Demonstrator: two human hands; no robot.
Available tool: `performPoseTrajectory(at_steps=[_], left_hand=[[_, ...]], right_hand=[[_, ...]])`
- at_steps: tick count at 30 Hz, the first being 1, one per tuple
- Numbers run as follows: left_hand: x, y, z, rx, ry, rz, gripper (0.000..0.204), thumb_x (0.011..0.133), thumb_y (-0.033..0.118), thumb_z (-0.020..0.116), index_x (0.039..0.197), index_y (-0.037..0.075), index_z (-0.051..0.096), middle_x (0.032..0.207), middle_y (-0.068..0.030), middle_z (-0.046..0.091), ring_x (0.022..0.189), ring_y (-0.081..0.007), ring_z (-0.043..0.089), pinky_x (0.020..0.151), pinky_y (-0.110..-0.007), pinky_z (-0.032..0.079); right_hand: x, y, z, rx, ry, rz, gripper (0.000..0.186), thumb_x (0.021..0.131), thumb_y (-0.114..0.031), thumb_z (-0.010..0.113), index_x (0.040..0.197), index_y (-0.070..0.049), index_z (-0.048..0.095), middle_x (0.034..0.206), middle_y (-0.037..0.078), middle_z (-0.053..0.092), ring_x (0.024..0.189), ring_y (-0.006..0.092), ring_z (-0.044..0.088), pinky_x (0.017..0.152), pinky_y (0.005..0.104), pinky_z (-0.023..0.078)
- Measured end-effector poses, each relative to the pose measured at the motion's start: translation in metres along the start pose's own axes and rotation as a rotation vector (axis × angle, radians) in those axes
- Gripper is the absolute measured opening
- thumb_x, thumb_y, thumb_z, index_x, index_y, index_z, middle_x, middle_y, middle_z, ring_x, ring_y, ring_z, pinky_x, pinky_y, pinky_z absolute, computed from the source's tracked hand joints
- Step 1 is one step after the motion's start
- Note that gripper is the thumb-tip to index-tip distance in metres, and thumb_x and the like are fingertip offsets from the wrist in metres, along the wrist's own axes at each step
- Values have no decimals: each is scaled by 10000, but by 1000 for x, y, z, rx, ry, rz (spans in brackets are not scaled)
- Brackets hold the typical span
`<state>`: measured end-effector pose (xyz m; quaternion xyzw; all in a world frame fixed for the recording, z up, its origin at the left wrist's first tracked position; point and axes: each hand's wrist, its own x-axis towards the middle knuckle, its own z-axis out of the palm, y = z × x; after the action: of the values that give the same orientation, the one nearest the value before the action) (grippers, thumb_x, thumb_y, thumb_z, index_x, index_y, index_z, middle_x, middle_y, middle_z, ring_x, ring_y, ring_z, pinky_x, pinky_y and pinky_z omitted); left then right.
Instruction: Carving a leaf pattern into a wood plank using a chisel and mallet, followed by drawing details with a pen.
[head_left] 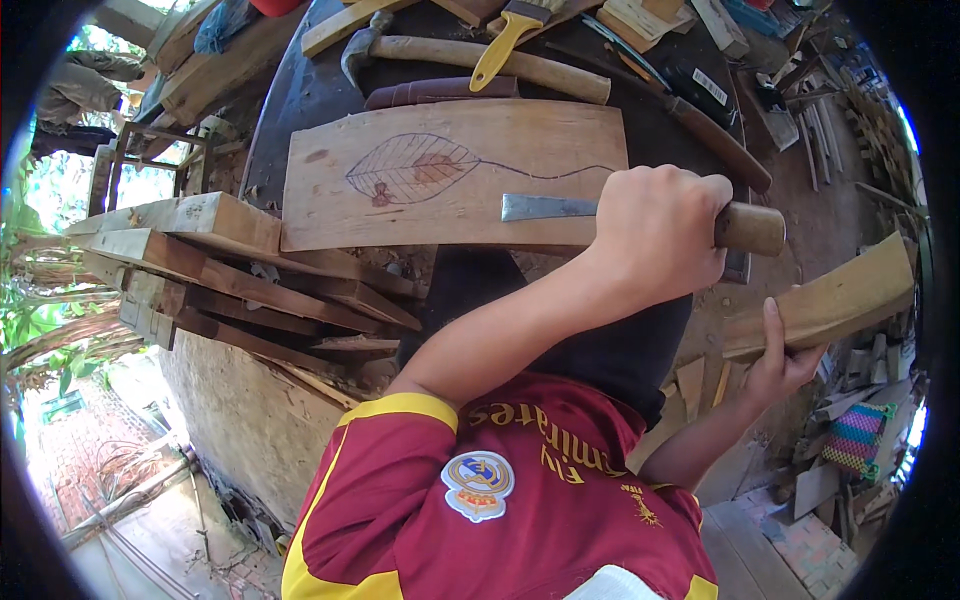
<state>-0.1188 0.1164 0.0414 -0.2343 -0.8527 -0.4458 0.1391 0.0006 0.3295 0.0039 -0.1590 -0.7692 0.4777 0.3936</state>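
**While the left hand grips a chisel, the right hand holds a wooden piece**

Wrapped tightly around the chisel (548, 207), the left hand (660, 225) has its fingers curled into a fist; the end of the wooden handle sticks out to the right of it and the flat metal blade points out to the left. Just below and left of this grip lies the board (390, 225), its right end partly hidden by the fist and the blade above its near edge; whether the blade touches the wood, I cannot tell.

Left of the blade tip and slightly beyond it, a leaf drawing (410, 170) marks the board, its stem line running right toward the fist.

To the right of that grip and nearer the body, the right hand (785, 365) is closed on the wooden piece (840, 295), which extends past the fingers on both sides.

Beyond the left hand, on the dark table (318, 90), lie a hammer (430, 52) and a yellow-handled brush (500, 45), the brush across the hammer's handle. A brown wooden handle (722, 147) lies beyond the fist, slightly right. Far left of both grips, rough planks (150, 250) are stacked.
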Motion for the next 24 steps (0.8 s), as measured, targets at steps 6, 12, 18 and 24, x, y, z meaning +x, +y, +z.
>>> performPoseTrajectory(at_steps=[6,12,18,24], left_hand=[[-34,19,-66,-274,-26,43,177,657,118,775,759,81,635,616,-103,581,564,-296,628,539,-362,485],[-86,9,-133,-258,-210,-218,177,719,65,794,712,26,622,615,-73,555,562,-108,561,545,-277,446],[-158,-14,-139,-103,39,-527,144,747,59,773,805,-6,659,634,-139,587,569,-152,574,582,-315,482],[-166,-8,-158,11,130,-547,145,765,66,778,786,-13,659,613,-112,551,590,-78,493,571,-301,458]], right_hand=[[-3,31,-11,-273,-90,-175,716,780,-124,877,1375,85,538,1294,211,637,1185,299,610,1021,415,479],[6,-16,11,-342,-491,-96,773,725,-32,821,1444,-66,539,1354,181,637,1230,304,635,1022,419,491],[27,-55,27,-659,-680,-89,721,706,-17,798,1387,-92,572,1278,179,645,1177,384,627,1006,446,496],[45,-63,48,-632,-769,-79,658,739,-53,795,1361,-78,584,1278,165,632,1198,369,604,1003,448,488]])
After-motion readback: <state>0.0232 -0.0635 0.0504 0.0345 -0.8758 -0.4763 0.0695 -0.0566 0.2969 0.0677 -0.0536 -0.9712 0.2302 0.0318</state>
